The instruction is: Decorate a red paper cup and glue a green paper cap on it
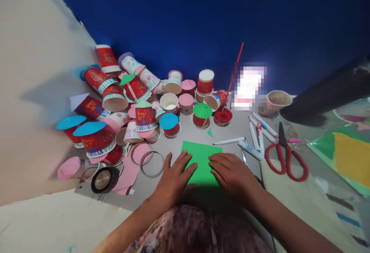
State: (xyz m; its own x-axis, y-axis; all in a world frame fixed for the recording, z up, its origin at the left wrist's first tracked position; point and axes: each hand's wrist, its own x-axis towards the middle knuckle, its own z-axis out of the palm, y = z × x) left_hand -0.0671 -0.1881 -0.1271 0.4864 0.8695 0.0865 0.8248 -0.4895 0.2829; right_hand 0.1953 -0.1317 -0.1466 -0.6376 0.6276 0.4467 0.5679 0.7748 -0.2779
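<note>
A sheet of green paper (202,160) lies flat on the grey board in front of me. My left hand (177,172) rests on its left edge with the fingers spread. On the right edge lies my right hand (228,170), its fingers stretched out and flat. Left of the paper are two thin metal rings, one of them a bare ring (140,164) on the board. A white marker (229,141) lies just beyond the sheet's top right corner, and a small green scrap (210,132) sits above it.
Decorated paper cups (98,137) crowd the left and back. Red-handled scissors (285,156) and several markers (254,133) lie at the right. A brush stands in a red paint pot (223,117). A roll of tape (104,180) sits front left; a paper cup (277,101) stands back right.
</note>
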